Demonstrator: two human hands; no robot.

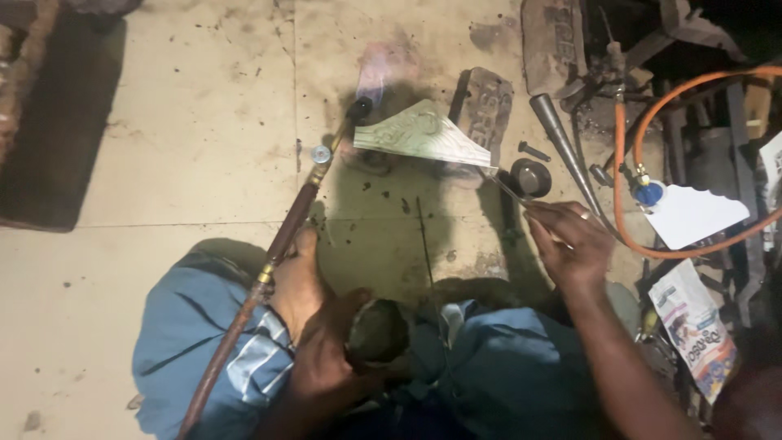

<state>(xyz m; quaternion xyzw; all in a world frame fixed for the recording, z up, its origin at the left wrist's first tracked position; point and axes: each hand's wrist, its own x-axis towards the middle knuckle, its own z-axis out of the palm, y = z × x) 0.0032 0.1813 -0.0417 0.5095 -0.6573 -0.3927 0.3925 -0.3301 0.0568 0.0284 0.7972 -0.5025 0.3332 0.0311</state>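
Dim, warm overhead light, deep shadows at the edges, slight blur, perhaps motion-softened detail throughout.

An orange hose (652, 244) loops beside white paper (692, 213); a metal cone (558, 130) nearby.

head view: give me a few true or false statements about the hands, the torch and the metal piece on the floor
1. The left hand grips the torch. True.
2. The torch's nozzle points away from the pale engraved metal piece. False: it points toward it, with a flame near its edge.
3. The right hand holds thin tongs reaching to the piece's corner. True.
4. The orange hose lies left of the torch. False: it loops on the right.
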